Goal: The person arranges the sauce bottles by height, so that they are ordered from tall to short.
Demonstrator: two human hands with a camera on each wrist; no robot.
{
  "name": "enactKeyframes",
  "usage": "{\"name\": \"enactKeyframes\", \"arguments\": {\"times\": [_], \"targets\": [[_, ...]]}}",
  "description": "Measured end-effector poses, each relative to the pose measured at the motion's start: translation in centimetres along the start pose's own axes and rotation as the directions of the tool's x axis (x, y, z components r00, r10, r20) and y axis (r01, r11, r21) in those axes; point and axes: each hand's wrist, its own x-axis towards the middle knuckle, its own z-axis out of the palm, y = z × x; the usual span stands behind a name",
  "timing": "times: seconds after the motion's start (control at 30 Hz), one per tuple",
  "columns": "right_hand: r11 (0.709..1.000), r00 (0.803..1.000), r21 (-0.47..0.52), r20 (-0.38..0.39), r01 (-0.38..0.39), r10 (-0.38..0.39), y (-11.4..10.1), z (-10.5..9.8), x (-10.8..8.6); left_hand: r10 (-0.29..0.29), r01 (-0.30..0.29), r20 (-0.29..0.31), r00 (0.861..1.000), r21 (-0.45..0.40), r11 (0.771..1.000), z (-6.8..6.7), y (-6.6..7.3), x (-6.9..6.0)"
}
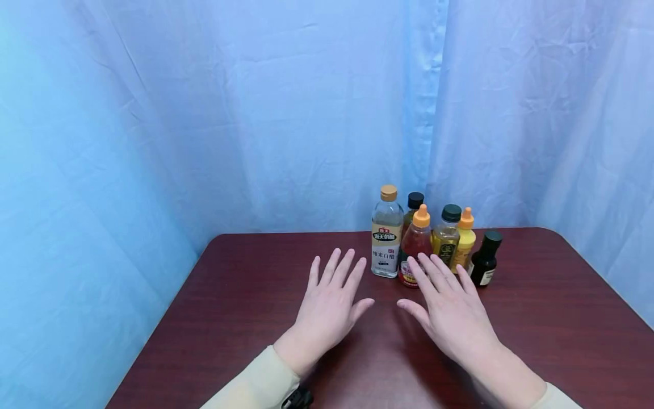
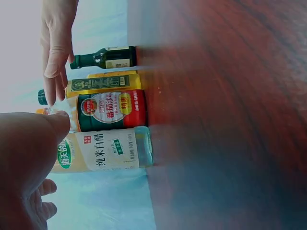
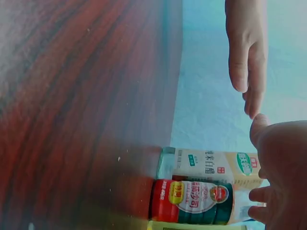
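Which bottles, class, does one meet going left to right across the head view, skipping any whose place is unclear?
Clear bottle, red bottle, dark-capped golden bottle, yellow bottle, black bottle.

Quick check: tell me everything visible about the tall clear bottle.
The tall clear bottle looks like glass, with a tan cap and a cream-and-white label with green oval and Chinese characters. It stands upright on the table, leftmost bottle in the head view, beside the red sauce bottle; contact between them is unclear. Neither left hand nor right hand touches it.
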Motion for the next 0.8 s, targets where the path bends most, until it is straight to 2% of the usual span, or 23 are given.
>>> {"name": "enactKeyframes", "arguments": {"times": [0.27, 0.8], "targets": [[1.000, 0.998, 0.009, -0.055, -0.030, 0.031, 1.2, -0.6, 0.2, 0.001, -0.002, -0.036, 0.999, -0.037, 0.999, -0.3, 0.1, 0.7], [0.996, 0.988, 0.045, -0.133, -0.071, 0.077, 3.5, -1.5, 0.6, -0.046, 0.044, -0.012, 0.999, -0.104, 0.994, -0.5, 0.4, 2.5]]}}
